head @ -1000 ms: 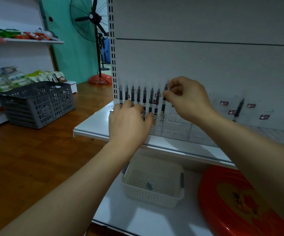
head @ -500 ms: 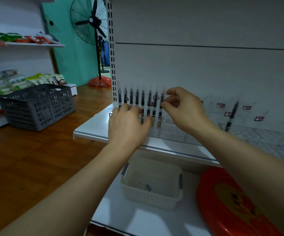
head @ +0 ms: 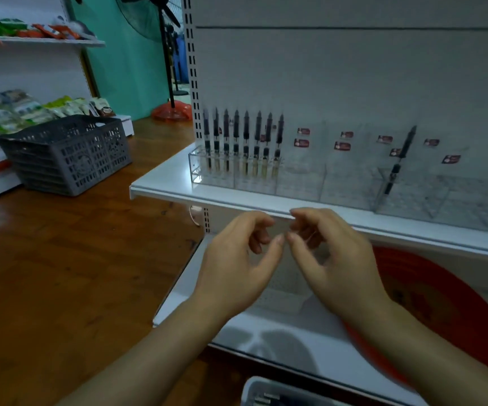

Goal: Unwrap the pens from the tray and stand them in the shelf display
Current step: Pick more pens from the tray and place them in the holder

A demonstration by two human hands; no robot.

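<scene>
A person's two hands have dropped away from the shelf display (head: pixel 237 171) and now meet below the shelf edge (head: pixel 266 205), thumb tips close together — the left hand (head: pixel 237 265) and right hand (head: pixel 333 259) both loosely curled, and whether a scrap of clear wrapper is pinched between them cannot be told. Half a second earlier the same hands were up at the display, working at the row's right end; their retreat suggests that pen is now seated and the next must be fetched. Beyond and above the hands, the clear display holds a row of eight black pens (head: pixel 242 142) standing upright at its left end, with the compartments to their right bare except for one lone pen (head: pixel 401 159) leaning far off past the right hand. Under the right forearm lies a red round tray (head: pixel 442 312) on the lower shelf; nearer than the wrists, a white tray's rim (head: pixel 266 388) shows, its contents unclear. Well left of the left hand, a grey basket (head: pixel 70 153) sits on the wooden surface.
</scene>
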